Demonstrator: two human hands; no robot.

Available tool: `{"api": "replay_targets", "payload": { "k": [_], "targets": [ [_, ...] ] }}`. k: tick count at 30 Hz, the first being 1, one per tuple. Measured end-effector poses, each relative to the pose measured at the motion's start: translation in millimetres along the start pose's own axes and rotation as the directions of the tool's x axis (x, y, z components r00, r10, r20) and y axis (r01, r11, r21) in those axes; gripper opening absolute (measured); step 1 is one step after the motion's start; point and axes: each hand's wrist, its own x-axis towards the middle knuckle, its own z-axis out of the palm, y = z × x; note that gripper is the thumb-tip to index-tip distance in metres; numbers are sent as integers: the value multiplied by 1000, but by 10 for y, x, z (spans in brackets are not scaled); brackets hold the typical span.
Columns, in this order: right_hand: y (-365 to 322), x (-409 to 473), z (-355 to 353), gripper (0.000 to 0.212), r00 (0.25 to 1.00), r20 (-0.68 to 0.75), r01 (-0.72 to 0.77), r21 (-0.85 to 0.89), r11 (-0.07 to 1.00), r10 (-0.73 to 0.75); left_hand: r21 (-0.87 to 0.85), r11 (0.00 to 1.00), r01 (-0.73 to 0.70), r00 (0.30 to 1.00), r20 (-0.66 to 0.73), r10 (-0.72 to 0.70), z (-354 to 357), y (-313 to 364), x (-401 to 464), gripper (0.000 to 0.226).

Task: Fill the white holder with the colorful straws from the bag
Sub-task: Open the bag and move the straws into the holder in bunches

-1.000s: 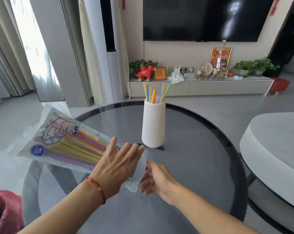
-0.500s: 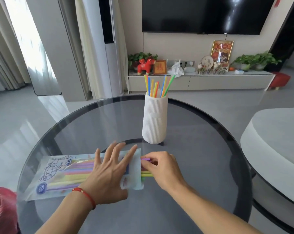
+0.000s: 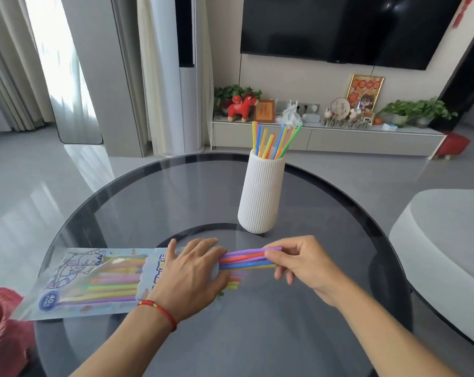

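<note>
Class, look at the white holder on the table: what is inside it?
Colorful straws stand inside the white holder, their yellow, orange, blue and green tops fanning above its rim. Their lower lengths and the holder's bottom are hidden by its ribbed wall.

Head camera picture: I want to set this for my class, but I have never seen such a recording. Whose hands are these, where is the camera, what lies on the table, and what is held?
There is no machine: a person wears a camera on the head, looking down at their own hands. On the round glass table lies a printed bag of colorful straws and stands a white holder with some straws already in it. The left hand presses flat on the bag. The right hand pinches a small bunch of straws at the bag's mouth.
</note>
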Motion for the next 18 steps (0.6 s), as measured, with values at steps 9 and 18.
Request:
{"api": "replay_targets", "payload": {
  "k": [9,18],
  "targets": [
    [-127,-43,-187,27,995,-69,-42,360,932,72,81,995,51,998,24,-53,48,19,39,25],
    [-149,-82,650,34,993,-9,-78,703,707,118,170,985,24,1000,-15,-22,31,132,27,36]
  ]
}}
